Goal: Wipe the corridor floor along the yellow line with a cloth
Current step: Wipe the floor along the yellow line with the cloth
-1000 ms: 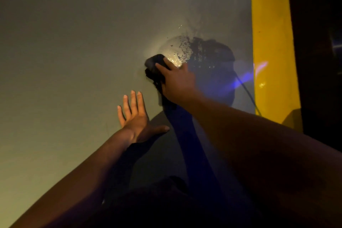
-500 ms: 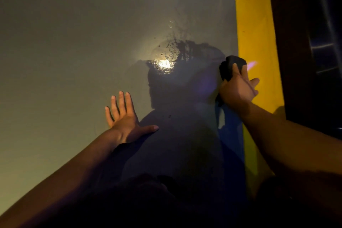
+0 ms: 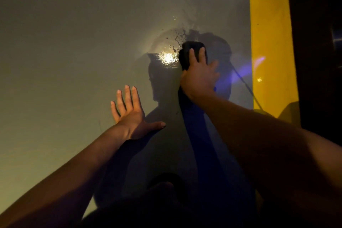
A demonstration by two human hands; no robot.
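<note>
Pressing down on a dark cloth (image 3: 192,52) with the right hand (image 3: 199,76), fingers laid over the top of the cloth and bent a little around it, thumb side toward the bright spot. Holding the cloth bunched against the grey corridor floor (image 3: 64,42), its far edge sticking out past the fingertips. Lying well to the left of the yellow line (image 3: 270,33), with a strip of bare grey floor between the cloth and the line. Touching, on its left side, a shiny wet patch (image 3: 167,58) reflecting a lamp, with small dark drops and specks scattered just above it.

Resting flat on the floor with the left hand (image 3: 130,114), fingers straight and spread apart, thumb pointing out to the right, gripping nothing. Staying nearer to the body than the right hand and to the left of it, the two hands being apart and not touching.

Casting a dark shadow of head and arms (image 3: 166,89) across the floor between the two hands and under the right forearm. Running up the right side of the view, the yellow line bordering a very dark area (image 3: 318,42), too dim for details. Showing a faint purple glare (image 3: 240,72) between the right hand and the line.
</note>
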